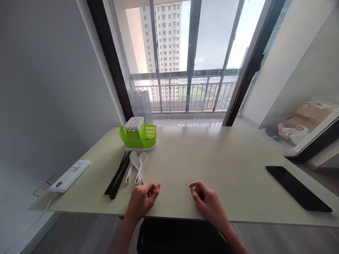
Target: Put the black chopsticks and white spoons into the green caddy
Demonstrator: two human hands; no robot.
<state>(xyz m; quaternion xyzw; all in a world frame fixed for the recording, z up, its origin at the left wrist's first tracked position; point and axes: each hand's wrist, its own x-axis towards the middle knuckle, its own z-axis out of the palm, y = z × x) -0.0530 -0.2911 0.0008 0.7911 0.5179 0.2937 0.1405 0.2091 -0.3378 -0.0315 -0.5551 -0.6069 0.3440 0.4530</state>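
My left hand (143,198) rests at the front of the table with its fingers curled in and nothing seen in them. Just beyond it lie three white spoons (143,160), partly crossed, the handle end of one close to my knuckles. Left of the spoons is a bundle of black chopsticks (118,178). A green cutlery holder (136,140) with a white slotted top and white base stands behind them. My right hand (206,198) also rests on the table, loosely closed, thumb and forefinger nearly meeting. It touches only the tabletop.
The pale table (201,158) reaches back to a glass sliding door. A white power strip (70,176) with a cable lies along the left edge, beside the wall. On the right lies a flat black object (298,188). Cardboard boxes (308,116) and bags are behind the glass.
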